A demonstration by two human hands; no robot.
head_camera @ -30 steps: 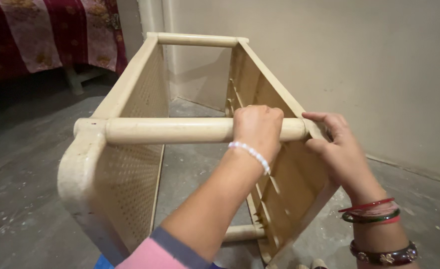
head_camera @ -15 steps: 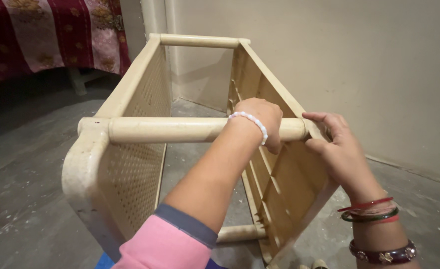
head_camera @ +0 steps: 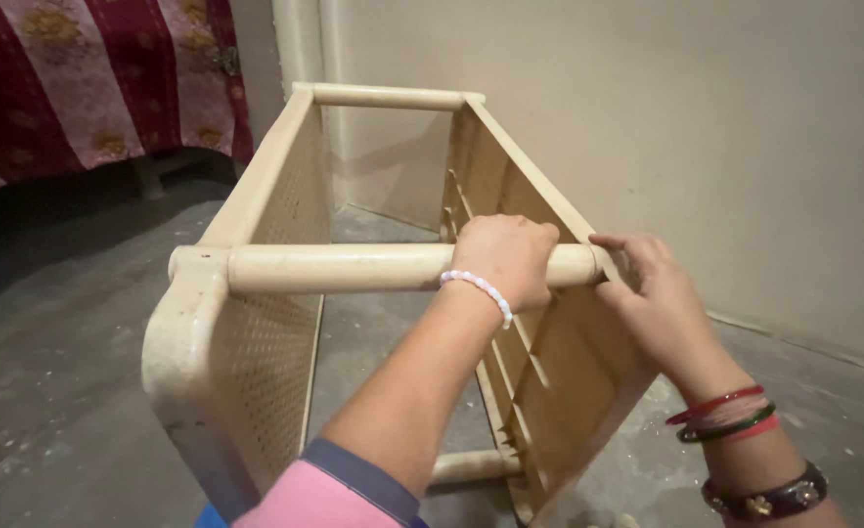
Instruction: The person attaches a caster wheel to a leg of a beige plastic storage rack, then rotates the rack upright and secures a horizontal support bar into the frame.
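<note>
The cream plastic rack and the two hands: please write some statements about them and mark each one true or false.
1. The left hand is closed around the near round bar of the cream plastic rack. True.
2. The right hand holds a hammer. False: it holds no tool; its fingers touch the right end of that bar, at the corner of the rack.
3. The left wrist wears a white bead bracelet. True.
4. The rack stands on a wooden table. False: it stands on the grey floor.
5. The right wrist is bare. False: it wears red and green bangles and a dark band.
6. A red patterned cloth hangs at the upper left. True.
</note>
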